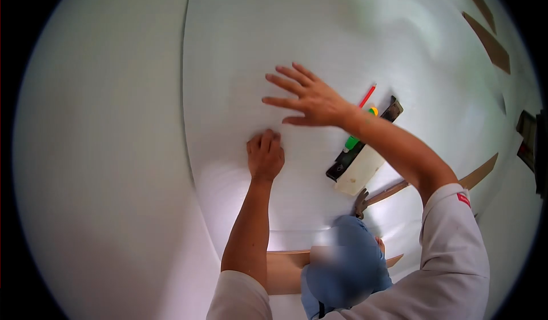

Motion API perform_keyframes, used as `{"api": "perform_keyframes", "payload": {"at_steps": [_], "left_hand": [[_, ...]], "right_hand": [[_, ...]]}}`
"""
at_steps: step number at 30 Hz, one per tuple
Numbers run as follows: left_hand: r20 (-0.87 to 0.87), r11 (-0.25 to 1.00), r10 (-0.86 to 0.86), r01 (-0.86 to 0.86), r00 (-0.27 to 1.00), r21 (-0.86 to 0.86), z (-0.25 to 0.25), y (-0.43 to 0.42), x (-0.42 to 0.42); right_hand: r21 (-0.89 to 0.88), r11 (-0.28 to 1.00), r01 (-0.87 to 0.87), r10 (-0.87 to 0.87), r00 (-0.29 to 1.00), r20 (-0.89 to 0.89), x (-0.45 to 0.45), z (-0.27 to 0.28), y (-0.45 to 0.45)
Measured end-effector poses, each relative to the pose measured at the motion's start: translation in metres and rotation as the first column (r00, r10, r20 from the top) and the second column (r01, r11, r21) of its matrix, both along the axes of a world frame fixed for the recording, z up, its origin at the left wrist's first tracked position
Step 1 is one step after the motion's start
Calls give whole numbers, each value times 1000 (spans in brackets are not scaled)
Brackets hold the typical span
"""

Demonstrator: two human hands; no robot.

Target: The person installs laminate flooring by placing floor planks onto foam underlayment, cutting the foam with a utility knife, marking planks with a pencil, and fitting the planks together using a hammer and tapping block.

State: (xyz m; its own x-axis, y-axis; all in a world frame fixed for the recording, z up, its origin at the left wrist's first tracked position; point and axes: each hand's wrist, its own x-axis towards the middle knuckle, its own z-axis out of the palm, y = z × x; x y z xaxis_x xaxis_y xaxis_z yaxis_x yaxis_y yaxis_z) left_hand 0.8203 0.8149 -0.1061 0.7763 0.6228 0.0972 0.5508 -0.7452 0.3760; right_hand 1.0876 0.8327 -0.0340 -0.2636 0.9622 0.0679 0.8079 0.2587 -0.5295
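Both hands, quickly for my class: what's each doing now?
Left hand: fingers curled; whether it grips anything cannot be told.
Right hand: open, fingers spread, holding nothing visible.

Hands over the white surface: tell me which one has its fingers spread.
The right hand: its fingers fan apart, while those of the left hand are curled.

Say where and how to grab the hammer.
Hammer: I'd close fingers across the wooden handle, from above, just clear of the head. The visible handle is slim and straight, its upper side exposed; the head is irregular and close to the blue cap. The right forearm crosses above the handle, so its far end can't be judged.
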Motion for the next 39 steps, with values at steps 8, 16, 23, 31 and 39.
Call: {"api": "perform_keyframes", "payload": {"at_steps": [8,16,23,31,39], "left_hand": [[-83,1000,-22,23,996,8,7,3,-2],[-62,998,20,-24,998,-52,-44,-29,-44],[76,966,118,-97,990,-238,33,32,39],[-16,991,3,-5,1000,-132,69,229,255],[-42,967,-195,200,980,158,39,298,375]], "right_hand": [[-43,971,-236,237,971,24,30,-35,51],[-52,973,-227,223,972,-73,39,-30,56],[-31,976,-218,213,970,-117,45,-38,57],[-74,975,-211,193,961,-199,36,-33,55],[43,987,-155,161,936,-313,45,-42,59]]}}
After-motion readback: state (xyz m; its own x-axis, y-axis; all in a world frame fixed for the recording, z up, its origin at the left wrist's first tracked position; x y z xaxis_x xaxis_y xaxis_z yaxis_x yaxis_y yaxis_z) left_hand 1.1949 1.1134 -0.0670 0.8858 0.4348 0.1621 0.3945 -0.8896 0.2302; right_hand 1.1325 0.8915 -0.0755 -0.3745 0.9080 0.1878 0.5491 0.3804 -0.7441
